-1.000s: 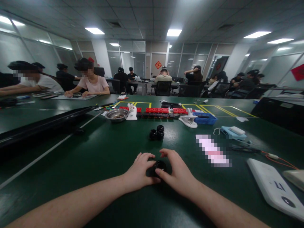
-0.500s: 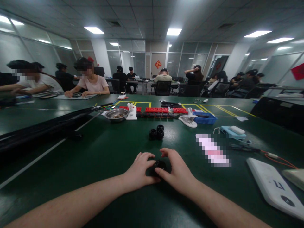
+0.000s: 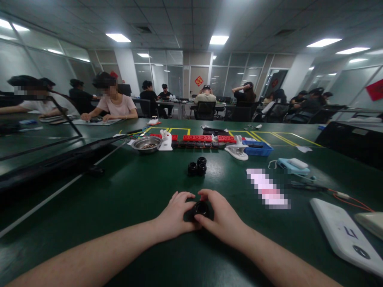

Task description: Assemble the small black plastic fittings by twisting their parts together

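Note:
A small glossy black round part with a hollow top (image 3: 201, 208) is between my hands, low over the green table. My left hand (image 3: 177, 211) curves round its left side, thumb against it. On the right, my right hand (image 3: 223, 210) closes about the same part, its thumb across the near side and its index finger bent behind. The palms and lower fingers hide much of the piece. Farther off, three similar black round parts (image 3: 198, 166) form a tight cluster on the table.
Behind the cluster stand a metal bowl (image 3: 146, 145) of small pieces, white clamps (image 3: 237, 149), a red strip (image 3: 197, 138) and a blue tray (image 3: 257, 148). A white power bank-like device (image 3: 344, 235) and cables (image 3: 311, 186) lie right. A long black object (image 3: 60, 163) lies left.
My right hand has shifted slightly and its fingers are closer round the black part, whose hollow top shows more clearly. My left hand has hardly moved.

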Available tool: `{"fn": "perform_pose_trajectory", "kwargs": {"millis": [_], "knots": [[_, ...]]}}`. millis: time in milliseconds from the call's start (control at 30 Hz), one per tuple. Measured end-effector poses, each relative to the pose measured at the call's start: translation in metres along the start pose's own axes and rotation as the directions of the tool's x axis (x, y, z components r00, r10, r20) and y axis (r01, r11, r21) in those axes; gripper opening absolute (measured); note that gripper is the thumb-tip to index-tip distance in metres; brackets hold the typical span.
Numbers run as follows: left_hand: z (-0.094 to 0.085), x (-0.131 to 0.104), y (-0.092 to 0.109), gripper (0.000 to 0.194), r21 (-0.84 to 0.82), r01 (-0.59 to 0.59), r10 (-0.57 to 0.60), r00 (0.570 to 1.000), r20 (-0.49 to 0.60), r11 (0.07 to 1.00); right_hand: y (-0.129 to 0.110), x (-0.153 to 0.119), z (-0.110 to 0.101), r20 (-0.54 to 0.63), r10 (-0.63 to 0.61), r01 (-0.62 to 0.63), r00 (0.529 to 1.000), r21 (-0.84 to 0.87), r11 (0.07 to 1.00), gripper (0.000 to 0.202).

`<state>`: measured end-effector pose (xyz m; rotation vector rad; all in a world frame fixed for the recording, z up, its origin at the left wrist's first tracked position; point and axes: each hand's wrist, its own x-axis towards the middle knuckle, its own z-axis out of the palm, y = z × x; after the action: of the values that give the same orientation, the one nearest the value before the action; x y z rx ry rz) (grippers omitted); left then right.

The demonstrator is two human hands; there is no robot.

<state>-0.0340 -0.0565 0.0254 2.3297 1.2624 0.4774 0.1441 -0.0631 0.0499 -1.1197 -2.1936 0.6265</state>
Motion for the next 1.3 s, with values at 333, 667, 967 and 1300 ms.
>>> {"fn": "perform_pose_trajectory", "kwargs": {"millis": [333, 667, 967, 1300], "knots": [[0.003, 0.002, -0.006, 0.046, 0.036, 0.011, -0.01, 1.0, -0.026, 0.999, 0.01, 0.001, -0.004, -0.13, -0.088, 0.091, 0.988, 0.018, 0.996, 0.05], [-0.018, -0.005, -0.04, 0.046, 0.176, 0.305, -0.268, 0.941, -0.209, 0.936, 0.035, 0.013, -0.007, -0.298, 0.021, -0.033, 0.954, -0.036, 0.999, 0.042], [-0.089, -0.012, -0.153, 0.069, 0.163, 0.792, -0.652, 0.583, -0.484, 0.588, 0.034, 0.013, -0.004, -0.214, 0.025, -0.034, 0.976, -0.04, 0.999, 0.04], [-0.108, -0.031, -0.181, 0.074, 0.155, 0.844, -0.697, 0.516, -0.497, 0.514, 0.039, 0.016, 0.0, -0.153, 0.091, -0.1, 0.984, -0.056, 0.993, 0.036]]}}
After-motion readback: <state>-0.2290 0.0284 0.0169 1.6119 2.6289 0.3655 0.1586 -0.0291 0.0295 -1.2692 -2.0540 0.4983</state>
